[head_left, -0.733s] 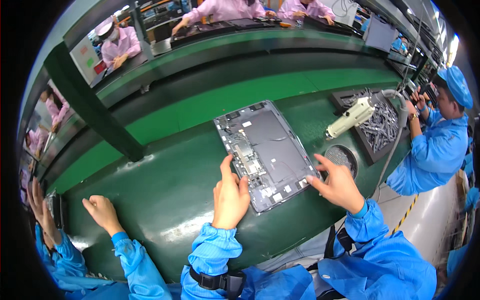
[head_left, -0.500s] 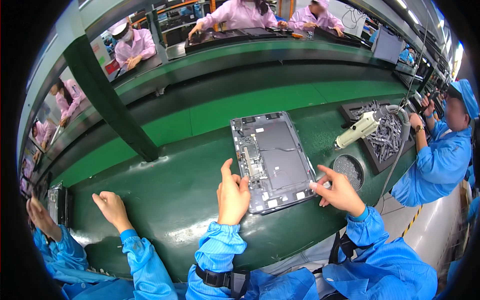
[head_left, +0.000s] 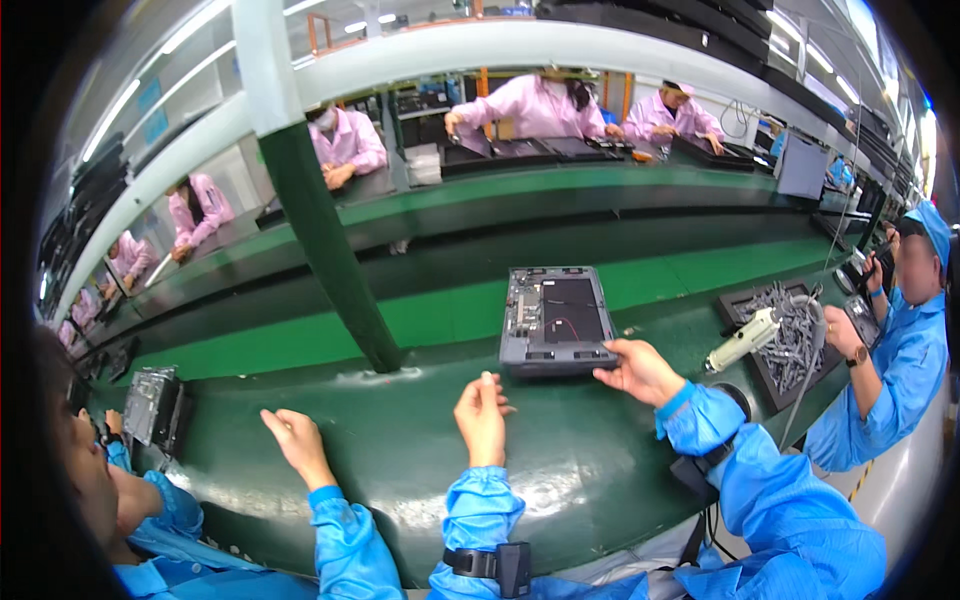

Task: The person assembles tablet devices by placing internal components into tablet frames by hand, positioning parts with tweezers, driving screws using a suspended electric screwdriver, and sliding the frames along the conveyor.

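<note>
Two hands (head_left: 482,425) (head_left: 642,372) apart, right gripping device (head_left: 572,312), left upright nearby

no legible text, no readable labels, numbers or signs anywhere

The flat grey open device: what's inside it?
The flat grey open device shows a narrow greyish circuit board at left, a black rectangular panel and a thin red wire; what lies beneath them is covered.

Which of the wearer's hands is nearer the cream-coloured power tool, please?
The right hand: it's left of the power tool, touching the open device; the left hand is farther left.
</note>
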